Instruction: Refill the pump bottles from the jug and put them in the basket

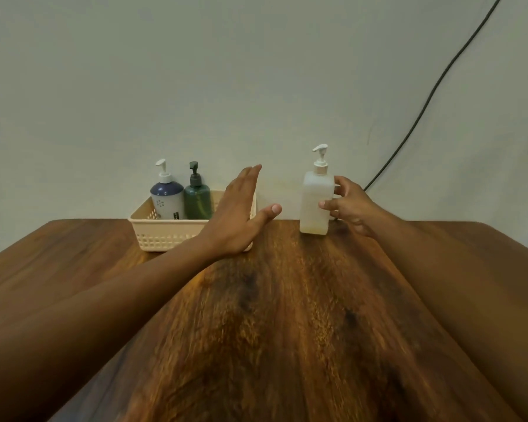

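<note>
The white pump bottle stands upright on the worktop close to the far edge, right of centre, its pump head fitted. It is translucent, and only a shallow yellowish layer shows at its base. The right hand is at its right side, thumb and fingers curled round the body without a full clasp. The bottle rests on the worktop, not lifted.

The basket sits at the far edge, left of centre, well apart from this bottle. It holds two upright pump bottles: a blue-and-white bottle and, just beside it, a dark green bottle. The left hand hovers flat and open over the basket's right end, holding nothing.

Step in hand, by judgement: handling the third bottle. No jug is in view. If the bottle counts as refilled, the next move requires a firm grasp, a vertical lift, and placement into the free right portion of the basket.
</note>
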### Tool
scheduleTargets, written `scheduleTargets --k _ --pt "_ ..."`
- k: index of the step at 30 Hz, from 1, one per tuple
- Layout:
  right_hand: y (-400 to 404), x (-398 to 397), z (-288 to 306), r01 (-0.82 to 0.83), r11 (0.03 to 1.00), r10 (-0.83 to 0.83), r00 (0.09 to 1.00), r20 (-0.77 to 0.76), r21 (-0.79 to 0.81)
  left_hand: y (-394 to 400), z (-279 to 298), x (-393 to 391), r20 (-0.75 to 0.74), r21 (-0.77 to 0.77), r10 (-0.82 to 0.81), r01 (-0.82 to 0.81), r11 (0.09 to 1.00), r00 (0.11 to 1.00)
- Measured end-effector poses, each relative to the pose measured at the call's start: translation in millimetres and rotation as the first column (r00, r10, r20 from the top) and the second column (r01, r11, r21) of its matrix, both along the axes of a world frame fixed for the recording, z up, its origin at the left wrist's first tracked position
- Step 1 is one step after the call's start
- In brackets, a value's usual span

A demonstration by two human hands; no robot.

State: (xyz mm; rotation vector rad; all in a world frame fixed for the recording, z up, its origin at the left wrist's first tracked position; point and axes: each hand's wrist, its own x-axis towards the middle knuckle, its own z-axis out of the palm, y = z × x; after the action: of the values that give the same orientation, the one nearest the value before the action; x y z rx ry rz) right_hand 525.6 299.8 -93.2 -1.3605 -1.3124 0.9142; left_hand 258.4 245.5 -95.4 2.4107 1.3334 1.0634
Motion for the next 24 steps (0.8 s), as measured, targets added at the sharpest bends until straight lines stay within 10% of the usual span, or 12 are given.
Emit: scheduleTargets --k 24 --pt "35 -4 -13 0.163 0.985 -0.17 0.97 0.172 0.056 23 2 -29 -0.143 0.044 0.104 -0.099 0.994 0.984"
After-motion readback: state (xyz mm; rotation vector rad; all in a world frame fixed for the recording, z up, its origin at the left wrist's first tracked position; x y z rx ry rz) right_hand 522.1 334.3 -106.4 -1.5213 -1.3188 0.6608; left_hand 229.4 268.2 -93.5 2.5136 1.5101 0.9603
